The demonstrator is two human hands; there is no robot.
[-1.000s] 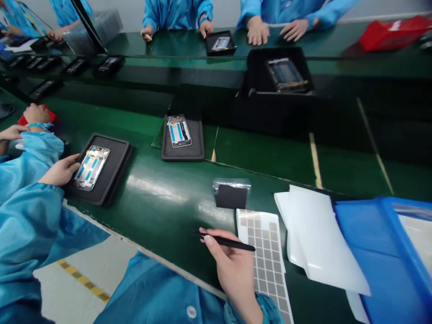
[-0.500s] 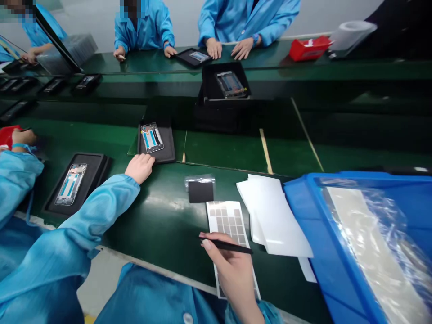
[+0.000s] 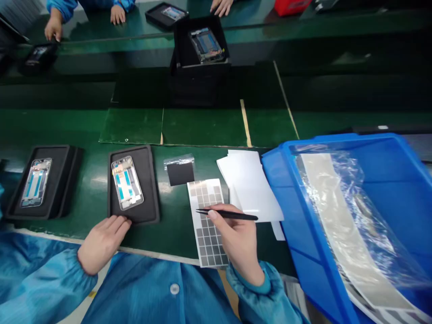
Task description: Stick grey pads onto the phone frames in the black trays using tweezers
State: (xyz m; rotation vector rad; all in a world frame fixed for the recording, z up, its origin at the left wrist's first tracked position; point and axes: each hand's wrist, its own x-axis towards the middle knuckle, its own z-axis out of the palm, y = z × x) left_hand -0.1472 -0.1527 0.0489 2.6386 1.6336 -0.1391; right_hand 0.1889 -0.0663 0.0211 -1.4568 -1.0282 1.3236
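My left hand (image 3: 103, 243) lies open at the near edge of a black foam tray (image 3: 149, 189), its fingertips at the rim. The tray holds a phone mid-frame (image 3: 127, 182) with blue strips inside. My right hand (image 3: 238, 238) is shut on black tweezers (image 3: 229, 215), above a sheet of grey square pads (image 3: 206, 222). The tweezer tips point left over the sheet. Beyond the sheet lies a small black pad (image 3: 180, 173) on clear film.
A second black tray (image 3: 67, 180) with a phone frame sits to the left. White sheets (image 3: 249, 184) lie right of the pads. A blue bin (image 3: 337, 140) holds a film-wrapped strip. Co-workers' hands and more trays are across the green table.
My left hand has moved from the sleeve-stretched reach toward the near table edge, and the tray with it. The view has tilted down and left, bringing the blue bin fully in.
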